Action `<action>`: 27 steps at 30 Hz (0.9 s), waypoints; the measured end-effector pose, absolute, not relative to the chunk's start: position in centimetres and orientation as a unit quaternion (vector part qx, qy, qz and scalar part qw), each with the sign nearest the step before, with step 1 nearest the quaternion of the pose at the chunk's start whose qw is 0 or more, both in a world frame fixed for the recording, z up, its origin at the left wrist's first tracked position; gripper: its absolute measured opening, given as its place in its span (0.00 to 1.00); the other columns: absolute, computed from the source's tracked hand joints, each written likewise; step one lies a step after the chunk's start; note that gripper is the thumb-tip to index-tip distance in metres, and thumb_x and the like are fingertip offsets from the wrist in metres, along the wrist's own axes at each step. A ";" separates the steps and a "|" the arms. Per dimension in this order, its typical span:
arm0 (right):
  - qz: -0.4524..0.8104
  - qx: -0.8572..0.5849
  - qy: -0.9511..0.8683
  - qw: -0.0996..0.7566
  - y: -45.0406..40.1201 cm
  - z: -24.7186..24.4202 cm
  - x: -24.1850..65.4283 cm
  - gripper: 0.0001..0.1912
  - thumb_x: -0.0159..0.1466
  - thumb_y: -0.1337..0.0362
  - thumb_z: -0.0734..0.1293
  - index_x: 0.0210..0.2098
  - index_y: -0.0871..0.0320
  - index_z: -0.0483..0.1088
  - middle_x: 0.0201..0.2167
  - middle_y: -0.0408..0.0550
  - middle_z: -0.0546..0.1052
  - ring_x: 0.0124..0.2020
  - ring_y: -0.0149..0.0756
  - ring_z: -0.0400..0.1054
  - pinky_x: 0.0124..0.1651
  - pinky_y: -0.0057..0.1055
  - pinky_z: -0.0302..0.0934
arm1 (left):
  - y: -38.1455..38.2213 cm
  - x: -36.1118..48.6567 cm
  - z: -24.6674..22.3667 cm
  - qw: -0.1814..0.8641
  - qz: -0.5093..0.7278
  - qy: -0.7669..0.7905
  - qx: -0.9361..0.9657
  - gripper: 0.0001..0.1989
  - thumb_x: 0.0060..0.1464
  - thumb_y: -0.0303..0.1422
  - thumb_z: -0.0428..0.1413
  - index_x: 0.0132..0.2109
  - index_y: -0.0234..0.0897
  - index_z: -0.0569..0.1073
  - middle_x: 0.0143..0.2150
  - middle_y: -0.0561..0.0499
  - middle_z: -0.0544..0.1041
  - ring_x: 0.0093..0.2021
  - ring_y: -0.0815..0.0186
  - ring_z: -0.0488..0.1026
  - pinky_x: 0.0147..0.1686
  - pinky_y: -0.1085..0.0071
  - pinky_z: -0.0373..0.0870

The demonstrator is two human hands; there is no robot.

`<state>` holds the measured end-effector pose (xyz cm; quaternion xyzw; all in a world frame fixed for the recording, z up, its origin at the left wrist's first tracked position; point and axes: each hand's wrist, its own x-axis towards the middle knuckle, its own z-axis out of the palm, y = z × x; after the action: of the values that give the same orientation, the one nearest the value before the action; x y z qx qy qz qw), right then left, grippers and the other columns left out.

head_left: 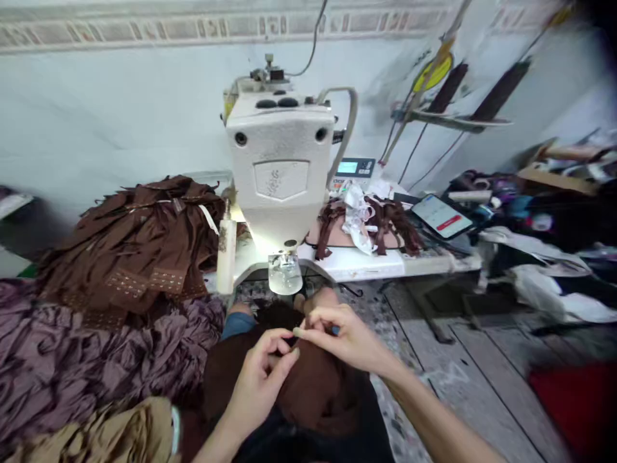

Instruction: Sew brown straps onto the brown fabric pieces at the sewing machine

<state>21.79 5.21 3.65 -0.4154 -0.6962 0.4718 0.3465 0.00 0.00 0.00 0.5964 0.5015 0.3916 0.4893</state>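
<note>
the left hand (258,386) and right hand (337,337) both pinch a small fold of a brown fabric piece (313,392), which lies across the person's lap, their fingertips close together. an industrial sewing machine (279,154) stands just ahead on the tabletop (351,265). a pile of brown garments (135,244) lies to the left, over crumpled mauve cloth (96,360).

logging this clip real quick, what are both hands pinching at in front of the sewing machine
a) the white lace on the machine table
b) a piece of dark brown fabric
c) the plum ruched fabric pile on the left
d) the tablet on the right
b: the fingertips of the left hand and right hand meet at the top of the dark brown fabric.
</note>
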 end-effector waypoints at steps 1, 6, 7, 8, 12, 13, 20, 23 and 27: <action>0.470 -0.417 -0.690 0.359 5.4 4.0 21.8 0.18 0.72 0.54 0.73 0.29 0.58 0.73 0.23 0.37 0.64 0.26 0.29 0.57 0.29 0.28 0.50 | 0.1 -0.1 0.7 0.450 0.409 0.502 0.615 0.07 0.68 0.35 0.61 0.51 0.38 0.79 0.36 0.54 0.77 0.29 0.72 0.76 0.29 0.80 0.72; 0.389 -0.405 -0.714 0.419 7.2 6.1 20.7 0.17 0.72 0.57 0.73 0.28 0.57 0.74 0.24 0.40 0.69 0.26 0.30 0.61 0.29 0.29 0.51 | 1.9 -1.2 3.7 0.160 0.461 0.439 0.754 0.13 0.70 0.23 0.55 0.53 0.39 0.80 0.54 0.44 0.79 0.51 0.63 0.79 0.50 0.70 0.80; 0.359 -0.400 -0.724 0.432 7.9 6.5 20.2 0.16 0.72 0.59 0.72 0.28 0.57 0.74 0.25 0.41 0.71 0.26 0.31 0.62 0.29 0.29 0.52 | 2.7 -1.5 4.2 0.094 0.455 0.411 0.784 0.16 0.70 0.20 0.53 0.56 0.38 0.80 0.57 0.42 0.78 0.55 0.62 0.78 0.54 0.67 0.79; 0.328 -0.397 -0.733 0.445 8.5 6.8 19.8 0.15 0.71 0.61 0.72 0.28 0.57 0.74 0.27 0.42 0.72 0.27 0.31 0.63 0.29 0.29 0.52 | 3.4 -1.8 4.6 0.038 0.440 0.381 0.812 0.19 0.69 0.18 0.51 0.59 0.37 0.79 0.60 0.40 0.78 0.57 0.60 0.77 0.57 0.64 0.78; 0.273 -0.400 -0.730 0.483 11.1 6.9 18.8 0.16 0.68 0.63 0.75 0.26 0.57 0.72 0.28 0.42 0.73 0.25 0.30 0.64 0.27 0.28 0.54 | 5.8 -2.7 5.6 -0.090 0.336 0.294 0.890 0.21 0.69 0.19 0.53 0.66 0.27 0.74 0.63 0.38 0.80 0.62 0.53 0.75 0.60 0.58 0.79; 0.282 -0.401 -0.724 0.485 11.5 6.7 18.7 0.16 0.67 0.62 0.76 0.25 0.57 0.72 0.27 0.42 0.73 0.24 0.30 0.64 0.26 0.28 0.55 | 6.1 -2.8 5.7 -0.108 0.316 0.286 0.898 0.21 0.70 0.21 0.55 0.66 0.26 0.74 0.63 0.38 0.80 0.62 0.52 0.75 0.60 0.57 0.79; 0.225 -0.393 -0.724 0.521 12.4 5.7 18.6 0.07 0.68 0.65 0.75 0.32 0.57 0.81 0.30 0.45 0.76 0.27 0.33 0.70 0.28 0.29 0.62 | 6.6 -3.2 4.8 -0.163 0.300 0.297 0.892 0.19 0.71 0.24 0.55 0.65 0.28 0.75 0.65 0.42 0.80 0.64 0.51 0.77 0.61 0.56 0.80; 0.158 -0.359 -0.778 0.490 11.9 6.2 18.7 0.09 0.73 0.67 0.70 0.36 0.57 0.81 0.33 0.47 0.77 0.32 0.36 0.73 0.35 0.31 0.67 | 6.6 -3.0 4.6 -0.176 0.308 0.297 0.887 0.19 0.70 0.23 0.55 0.65 0.27 0.76 0.64 0.41 0.81 0.64 0.52 0.78 0.63 0.57 0.79; 0.132 -0.338 -0.833 0.418 10.9 6.7 19.5 0.11 0.78 0.63 0.66 0.44 0.56 0.82 0.39 0.50 0.78 0.36 0.37 0.74 0.39 0.33 0.69 | 6.5 -2.5 4.2 -0.185 0.331 0.309 0.872 0.17 0.69 0.22 0.55 0.62 0.27 0.78 0.60 0.41 0.83 0.61 0.52 0.80 0.61 0.58 0.80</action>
<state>19.51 10.90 6.75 -0.3383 -0.8326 0.1322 0.4181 -2.45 6.49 4.22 0.8722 0.3088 0.3310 -0.1853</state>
